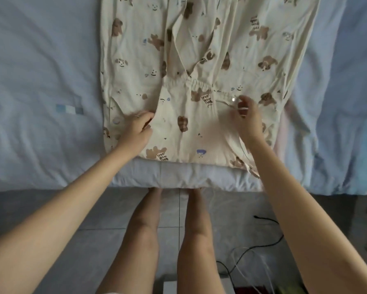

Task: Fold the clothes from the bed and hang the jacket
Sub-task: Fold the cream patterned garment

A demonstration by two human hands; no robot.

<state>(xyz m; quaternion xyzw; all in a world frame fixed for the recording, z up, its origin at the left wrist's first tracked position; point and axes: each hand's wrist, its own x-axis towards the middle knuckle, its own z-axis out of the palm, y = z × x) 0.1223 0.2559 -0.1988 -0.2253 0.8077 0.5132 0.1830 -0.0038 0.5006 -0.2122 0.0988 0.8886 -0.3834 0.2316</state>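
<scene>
Pyjamas [199,49], cream with little brown bears, lie spread flat at the near edge of the bed [40,71] and run away to the far side. That is a sensible spot, close to the person standing at the bedside and with room to fold. The gathered waistband [196,84] sits across the middle, on a near flap lying over the rest. Left hand [139,127] is at that flap's left edge, fingers curled round the cloth, so the panel can't skew. Right hand [247,118] is by the waistband's right end, fingers bunched in a pinch on the cloth or its cord; it's blurred, so which one I can't say. Two grips, one each side: my read is a squaring-up of this fold, with plenty of folding left. Dark cables [265,219] trail across the tiled floor [106,219], near right.
</scene>
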